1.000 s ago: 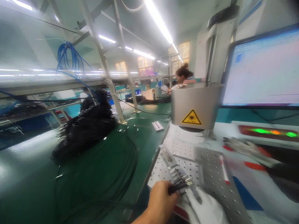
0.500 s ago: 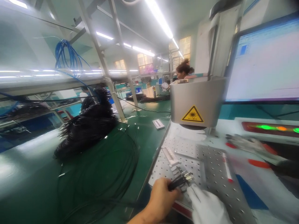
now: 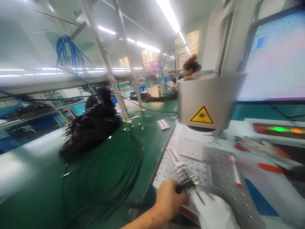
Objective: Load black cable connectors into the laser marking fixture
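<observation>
Since the earlier frame almost nothing has moved: both hands stay at the near edge of the perforated plate (image 3: 221,175). The bare left hand (image 3: 169,199) has its fingers closed around a bundle of black cables (image 3: 184,187), whose metal tips (image 3: 194,182) lie over the plate's near part. The gloved right hand (image 3: 214,211) grips nothing; its forefinger is stretched out and touches these tips.

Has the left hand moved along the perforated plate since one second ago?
No, not noticeably. The left hand still pinches the black cable ends beside the white slotted fixture on the perforated plate; the whole view shifted together.
</observation>
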Tool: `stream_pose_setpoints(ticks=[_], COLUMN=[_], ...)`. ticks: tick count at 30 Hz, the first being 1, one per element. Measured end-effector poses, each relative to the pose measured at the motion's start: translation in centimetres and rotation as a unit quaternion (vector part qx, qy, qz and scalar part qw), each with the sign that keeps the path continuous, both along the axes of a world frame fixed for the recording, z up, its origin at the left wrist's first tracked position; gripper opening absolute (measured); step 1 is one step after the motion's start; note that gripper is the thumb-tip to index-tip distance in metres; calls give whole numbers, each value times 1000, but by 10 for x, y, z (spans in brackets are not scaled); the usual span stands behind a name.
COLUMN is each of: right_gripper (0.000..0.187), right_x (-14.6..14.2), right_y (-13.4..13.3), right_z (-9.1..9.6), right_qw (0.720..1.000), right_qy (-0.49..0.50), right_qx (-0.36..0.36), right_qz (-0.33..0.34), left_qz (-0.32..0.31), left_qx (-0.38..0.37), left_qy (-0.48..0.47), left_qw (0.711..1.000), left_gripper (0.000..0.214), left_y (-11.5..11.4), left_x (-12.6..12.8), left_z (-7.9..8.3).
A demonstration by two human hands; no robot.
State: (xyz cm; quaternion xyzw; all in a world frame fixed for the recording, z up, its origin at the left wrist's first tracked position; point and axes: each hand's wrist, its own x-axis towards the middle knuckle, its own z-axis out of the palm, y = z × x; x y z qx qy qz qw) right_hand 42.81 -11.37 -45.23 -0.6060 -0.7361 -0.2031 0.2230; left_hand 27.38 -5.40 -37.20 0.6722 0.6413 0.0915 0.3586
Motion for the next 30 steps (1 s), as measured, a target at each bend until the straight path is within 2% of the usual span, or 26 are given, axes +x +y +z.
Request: stream_pose_setpoints(ticks=[4, 9, 12, 16, 22, 30], right_gripper=[47, 44, 43, 43, 43, 45], right_x=[-2, -8, -11, -10, -4, -3], right_y=[-3, -6, -7, -5, 0, -2], right_z=[-2, 2, 6, 3, -10, -11], right_qw=[999, 997, 996, 995, 998, 998], right_qy=[-27, -37, -45, -50, -29, -31], right_qx=[1, -27, -33, -35, -6, -11], right_qz=[-20, -65, -75, -76, -54, -45], left_qz=[-31, -18, 2, -2, 0, -20], left_qx=[23, 40, 22, -28, 39, 71], left_qy=[-78, -166, -214, -265, -191, 3], left_qw=[996, 985, 977, 964, 981, 997], left_gripper=[21, 23, 10, 9, 5, 12], left_y=[5, 14, 14, 14, 10, -3], left_x=[-9, -17, -17, -17, -17, -10], left_z=[-3, 1, 7, 8, -1, 15])
